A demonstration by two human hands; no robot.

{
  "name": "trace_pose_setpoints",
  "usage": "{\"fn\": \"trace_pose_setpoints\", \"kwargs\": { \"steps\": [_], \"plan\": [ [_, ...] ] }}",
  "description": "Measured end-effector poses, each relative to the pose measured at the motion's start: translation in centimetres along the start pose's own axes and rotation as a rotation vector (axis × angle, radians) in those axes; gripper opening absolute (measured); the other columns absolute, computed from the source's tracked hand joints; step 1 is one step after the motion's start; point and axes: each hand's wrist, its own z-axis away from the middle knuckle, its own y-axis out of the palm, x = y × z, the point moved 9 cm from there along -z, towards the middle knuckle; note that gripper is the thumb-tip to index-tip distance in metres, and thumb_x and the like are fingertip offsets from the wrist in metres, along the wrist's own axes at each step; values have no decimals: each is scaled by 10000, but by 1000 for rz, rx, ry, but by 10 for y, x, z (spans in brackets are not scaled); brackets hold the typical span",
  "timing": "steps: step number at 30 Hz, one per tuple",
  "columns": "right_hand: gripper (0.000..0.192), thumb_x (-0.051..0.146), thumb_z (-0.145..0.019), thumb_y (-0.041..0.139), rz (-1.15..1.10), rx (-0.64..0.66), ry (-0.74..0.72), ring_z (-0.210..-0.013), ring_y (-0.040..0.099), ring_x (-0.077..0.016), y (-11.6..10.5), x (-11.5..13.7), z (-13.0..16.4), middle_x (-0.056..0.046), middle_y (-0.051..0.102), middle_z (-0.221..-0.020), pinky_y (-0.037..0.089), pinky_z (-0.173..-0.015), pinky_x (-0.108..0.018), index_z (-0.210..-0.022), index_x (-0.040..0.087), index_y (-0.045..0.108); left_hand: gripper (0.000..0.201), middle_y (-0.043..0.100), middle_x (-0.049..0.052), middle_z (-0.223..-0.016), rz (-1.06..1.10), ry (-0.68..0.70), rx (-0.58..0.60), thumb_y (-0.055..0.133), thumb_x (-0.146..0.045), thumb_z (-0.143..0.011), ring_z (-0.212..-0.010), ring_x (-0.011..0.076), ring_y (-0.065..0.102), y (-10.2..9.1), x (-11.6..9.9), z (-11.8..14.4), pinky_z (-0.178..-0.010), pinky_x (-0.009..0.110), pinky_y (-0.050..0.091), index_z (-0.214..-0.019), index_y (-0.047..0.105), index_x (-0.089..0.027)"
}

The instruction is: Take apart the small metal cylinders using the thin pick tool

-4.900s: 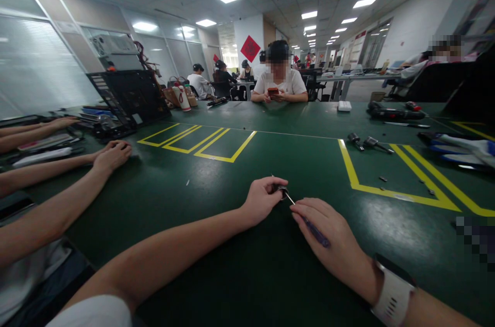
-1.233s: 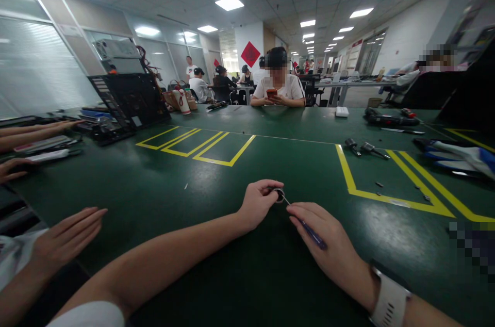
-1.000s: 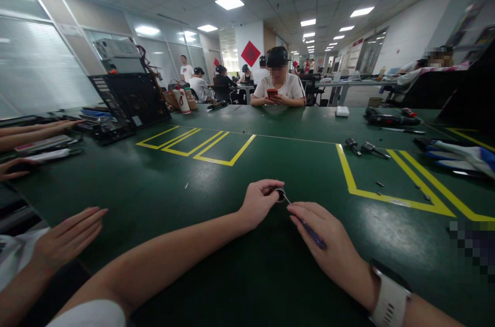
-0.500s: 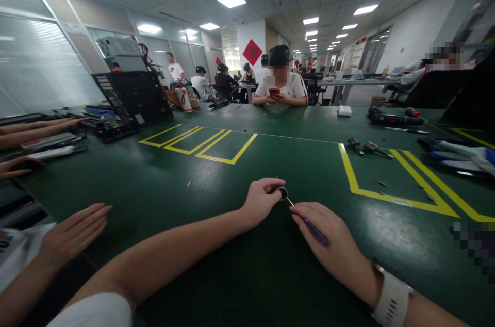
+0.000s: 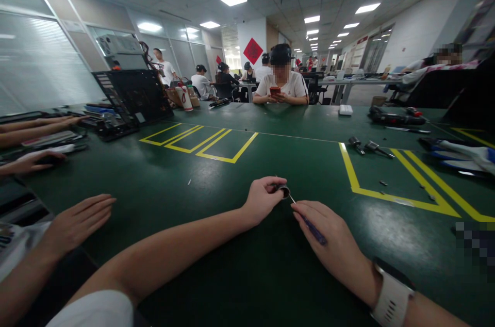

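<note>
My left hand is closed around a small round metal part with a dark hollow opening, much of it hidden by my fingers. In my right hand lies a screwdriver with a purple handle. Its thin shaft points up and left, and the tip meets or sits close to the round part's rim; contact cannot be made out. Both hands are above the green table. To the right, two metal parts with stems and several tiny dark pieces lie by a yellow tape outline.
A co-worker's hand reaches in at the left, near another hand on a mouse. An open black computer case stands back left. A power tool and blue-white gloves are at the right. Opposite sits a person with a phone.
The round part has turned slightly, showing more of its opening. My right hand and screwdriver have shifted only slightly. At the left, a co-worker's hand with the mouse moved right.
</note>
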Motion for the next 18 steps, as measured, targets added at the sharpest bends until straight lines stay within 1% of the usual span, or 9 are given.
{"fn": "trace_pose_setpoints", "kwargs": {
  "steps": [6,11,18],
  "plan": [
    [261,166,-859,486,16,-23,-26,-929,634,-215,-2,4,0,-80,676,-1016,539,-815,-393,-1068,220,632,309,680,113,-1012,-11,1,12,610,-89,-689,-879,186,666,1,3,-1,-843,346,529,-994,652,-108],
    [261,152,-862,477,5,-7,-48,-933,630,-204,1,4,0,-77,676,-1006,538,-821,-381,-1069,207,626,288,688,112,-979,-3,-12,-38,627,-77,-660,-861,192,668,-2,3,-2,-817,345,533,-944,665,-107],
    [273,151,-867,473,28,29,-29,-962,617,-212,5,0,1,-97,664,-1049,527,-842,-403,-1099,187,614,268,690,98,-942,8,0,-22,633,-91,-670,-835,184,668,1,-2,0,-807,346,532,-936,658,-111]
  ]
}}
